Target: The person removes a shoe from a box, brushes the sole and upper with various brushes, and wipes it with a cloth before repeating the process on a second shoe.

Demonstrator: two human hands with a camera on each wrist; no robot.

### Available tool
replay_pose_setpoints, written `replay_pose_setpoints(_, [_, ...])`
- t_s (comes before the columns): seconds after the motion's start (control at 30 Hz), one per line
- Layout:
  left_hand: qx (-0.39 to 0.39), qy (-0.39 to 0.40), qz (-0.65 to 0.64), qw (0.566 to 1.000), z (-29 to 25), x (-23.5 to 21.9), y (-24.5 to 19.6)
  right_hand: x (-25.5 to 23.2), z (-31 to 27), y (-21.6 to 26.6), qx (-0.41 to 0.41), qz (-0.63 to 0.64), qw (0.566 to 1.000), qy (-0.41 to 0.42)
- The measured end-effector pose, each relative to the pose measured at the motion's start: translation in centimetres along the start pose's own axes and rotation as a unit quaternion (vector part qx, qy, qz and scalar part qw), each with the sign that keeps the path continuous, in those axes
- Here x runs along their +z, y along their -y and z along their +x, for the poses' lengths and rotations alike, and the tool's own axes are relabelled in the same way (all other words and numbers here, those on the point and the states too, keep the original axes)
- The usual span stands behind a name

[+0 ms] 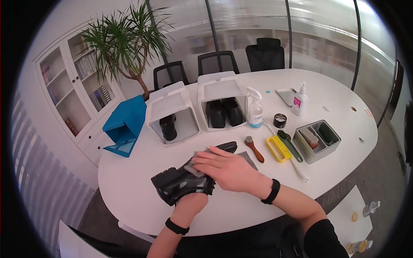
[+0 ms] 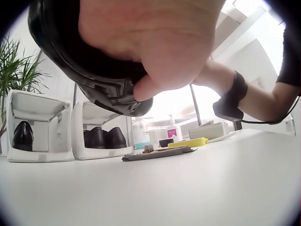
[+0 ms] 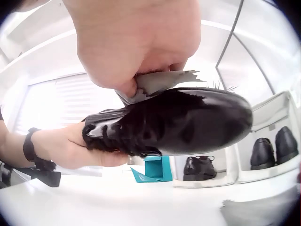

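My left hand (image 1: 191,204) grips a black leather lace-up shoe (image 1: 183,187) near its opening, holding it up over the table with the toe pointing away from me. Above it, my right hand (image 1: 234,172) pinches a grey cloth (image 3: 160,84) and presses it along the shoe's side; its fingers curl round the cloth in the right wrist view. A second grey cloth (image 1: 248,160) with a zigzag edge lies flat on the table beyond the right hand. Beside that cloth is a wooden-handled brush (image 1: 254,150).
Two white shoe boxes (image 1: 172,96) with black shoes (image 1: 168,127) stand at the back, a blue folded box (image 1: 124,122) on their left. Rightward are a spray bottle (image 1: 255,114), a black jar (image 1: 280,121), a yellow brush (image 1: 278,149), a green brush (image 1: 290,146) and a grey bin (image 1: 320,155).
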State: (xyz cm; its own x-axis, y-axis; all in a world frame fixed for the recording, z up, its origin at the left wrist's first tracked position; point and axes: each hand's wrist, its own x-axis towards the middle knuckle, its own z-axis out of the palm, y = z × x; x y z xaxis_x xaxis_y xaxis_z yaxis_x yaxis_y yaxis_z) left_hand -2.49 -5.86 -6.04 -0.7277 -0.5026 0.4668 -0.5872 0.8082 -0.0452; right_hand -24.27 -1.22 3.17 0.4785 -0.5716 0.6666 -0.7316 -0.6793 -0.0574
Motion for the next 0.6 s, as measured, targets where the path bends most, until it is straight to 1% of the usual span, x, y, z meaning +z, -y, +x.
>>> replay_pose_setpoints(0.03, [0.004, -0.032, -0.024, 0.999, 0.7, -0.9, -0.6, -0.3, -0.5, -0.4, 0.016, -0.022, 1.000, -0.003])
replay_pose_setpoints(0.07, [0.006, -0.041, 0.003, 0.999, 1.0, -1.4, -1.0, -0.6, -1.0, -0.7, 0.018, -0.028, 0.999, -0.020])
replay_pose_setpoints(0.1, [0.006, -0.040, 0.003, 0.999, 1.2, -1.9, -1.3, -1.0, -1.5, -1.1, 0.018, -0.028, 0.999, -0.020])
replay_pose_setpoints(0.17, [-0.007, -0.006, 0.009, 1.000, 1.6, -2.7, -1.8, -1.9, -2.3, -1.9, 0.064, -0.079, 0.994, -0.033])
replay_pose_setpoints(0.2, [-0.008, -0.007, 0.010, 1.000, 1.4, -2.7, -1.9, -2.2, -2.7, -2.5, 0.084, -0.097, 0.991, -0.040])
replay_pose_setpoints(0.23, [-0.032, -0.008, 0.006, 0.999, 1.0, -2.6, -1.9, -2.5, -3.5, -3.4, 0.083, -0.097, 0.991, -0.040])
replay_pose_setpoints(0.27, [-0.054, -0.009, 0.002, 0.998, 0.7, -2.5, -1.8, -2.5, -4.5, -4.7, 0.110, -0.115, 0.987, -0.024])
replay_pose_setpoints(0.3, [-0.053, -0.009, 0.002, 0.999, 0.5, -2.3, -1.4, -2.5, -5.6, -5.7, 0.137, -0.133, 0.981, -0.007])
replay_pose_setpoints(0.33, [-0.058, -0.010, -0.007, 0.998, 0.2, -2.0, -0.8, -2.5, -6.8, -6.6, 0.139, -0.134, 0.981, -0.007])
replay_pose_setpoints(0.4, [-0.076, -0.016, -0.018, 0.997, -0.3, -1.9, -0.6, -3.1, -7.8, -7.2, 0.229, -0.125, 0.962, 0.078])
replay_pose_setpoints(0.43, [-0.074, -0.017, -0.019, 0.997, -0.3, -1.8, -0.6, -3.0, -8.0, -7.0, 0.231, -0.126, 0.962, 0.077])
replay_pose_setpoints(0.47, [-0.074, -0.012, 0.009, 0.997, -0.1, -2.2, -0.8, -3.8, -6.8, -5.7, 0.309, -0.043, 0.950, 0.015])
replay_pose_setpoints(0.5, [-0.075, -0.008, 0.037, 0.996, 0.0, -2.5, -1.0, -4.0, -5.7, -4.7, 0.382, 0.041, 0.922, -0.047])
replay_pose_setpoints(0.57, [-0.065, -0.003, 0.042, 0.997, 0.0, -2.6, -1.3, -2.4, -4.8, -3.1, 0.231, 0.038, 0.961, -0.146])
replay_pose_setpoints(0.6, [-0.059, 0.001, 0.047, 0.997, 0.0, -2.5, -1.5, -1.8, -3.7, -2.0, 0.159, 0.030, 0.978, -0.129])
